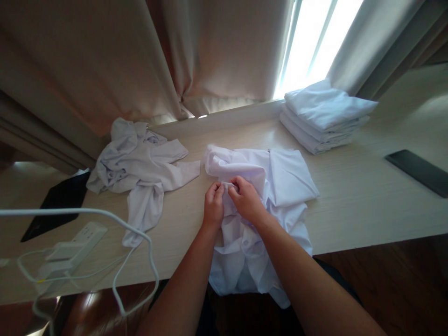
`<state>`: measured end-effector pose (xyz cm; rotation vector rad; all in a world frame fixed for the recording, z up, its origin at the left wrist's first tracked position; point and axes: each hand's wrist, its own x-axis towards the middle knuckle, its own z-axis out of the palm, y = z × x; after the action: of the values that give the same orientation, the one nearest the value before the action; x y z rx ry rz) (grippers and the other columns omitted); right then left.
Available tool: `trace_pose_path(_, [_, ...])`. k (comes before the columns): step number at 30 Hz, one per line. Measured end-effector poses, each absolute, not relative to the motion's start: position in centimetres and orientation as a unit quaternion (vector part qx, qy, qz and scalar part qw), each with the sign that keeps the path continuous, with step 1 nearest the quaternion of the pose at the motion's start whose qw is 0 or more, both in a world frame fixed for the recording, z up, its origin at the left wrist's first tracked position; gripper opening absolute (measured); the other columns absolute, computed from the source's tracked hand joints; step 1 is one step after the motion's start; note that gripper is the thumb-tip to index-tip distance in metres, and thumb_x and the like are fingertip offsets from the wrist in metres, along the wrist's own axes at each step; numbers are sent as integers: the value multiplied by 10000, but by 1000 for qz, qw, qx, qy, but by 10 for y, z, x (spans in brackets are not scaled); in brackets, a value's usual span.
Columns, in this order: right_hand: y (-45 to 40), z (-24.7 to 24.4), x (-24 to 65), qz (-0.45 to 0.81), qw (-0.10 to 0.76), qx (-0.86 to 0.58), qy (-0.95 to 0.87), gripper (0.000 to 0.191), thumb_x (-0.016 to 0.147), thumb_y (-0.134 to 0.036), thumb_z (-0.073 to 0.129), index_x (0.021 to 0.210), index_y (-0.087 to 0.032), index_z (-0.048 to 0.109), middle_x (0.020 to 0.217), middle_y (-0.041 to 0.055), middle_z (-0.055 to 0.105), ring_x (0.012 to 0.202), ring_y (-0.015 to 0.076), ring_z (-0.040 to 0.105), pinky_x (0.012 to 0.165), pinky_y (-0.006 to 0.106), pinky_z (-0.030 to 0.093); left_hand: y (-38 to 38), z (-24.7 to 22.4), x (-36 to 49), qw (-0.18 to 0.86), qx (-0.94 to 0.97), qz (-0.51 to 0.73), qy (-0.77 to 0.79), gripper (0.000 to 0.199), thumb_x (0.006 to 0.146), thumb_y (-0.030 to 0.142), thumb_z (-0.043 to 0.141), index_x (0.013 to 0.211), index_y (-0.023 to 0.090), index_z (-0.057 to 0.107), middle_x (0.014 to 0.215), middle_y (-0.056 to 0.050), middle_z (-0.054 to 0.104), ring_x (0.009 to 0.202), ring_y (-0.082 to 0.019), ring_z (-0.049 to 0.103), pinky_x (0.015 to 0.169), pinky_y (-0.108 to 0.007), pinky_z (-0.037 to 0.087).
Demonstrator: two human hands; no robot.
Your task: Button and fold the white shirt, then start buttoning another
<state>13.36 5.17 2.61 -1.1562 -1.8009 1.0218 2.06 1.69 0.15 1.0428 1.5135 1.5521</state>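
A white shirt lies spread in loose folds on the table before me, its lower part hanging over the front edge. My left hand pinches an edge of this shirt between thumb and fingers. Close beside it, my right hand grips the same edge, fingers closed on the cloth. The fingertips almost meet, and what detail of the shirt lies between them is too small to make out. Part of the shirt is hidden beneath my right forearm.
A crumpled heap of white clothing lies at the left. Folded white garments are stacked at the back right, near a dark phone. A power strip, a white cable and a black flat object occupy the left. Curtains hang behind.
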Motion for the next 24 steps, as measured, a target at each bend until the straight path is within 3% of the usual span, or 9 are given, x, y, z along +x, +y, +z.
trace_pose_path(7, [53,23,134,419,377,-449,-694,109,857,-226,452,872,-190,554,828,20,627,781,162,558,724,264,393,16,2,23,364,403,598,590,215,853,370,546,822,169,615,751,4,594,700,-132,525,651,-216,400])
trace_pose_path(24, [52,26,134,405,368,-456,-701,122,826,-275,533,891,-189,592,846,22,649,785,164,573,736,270,406,14,4,20,324,455,584,589,217,916,343,491,814,174,580,782,-4,578,756,-144,520,704,-226,407])
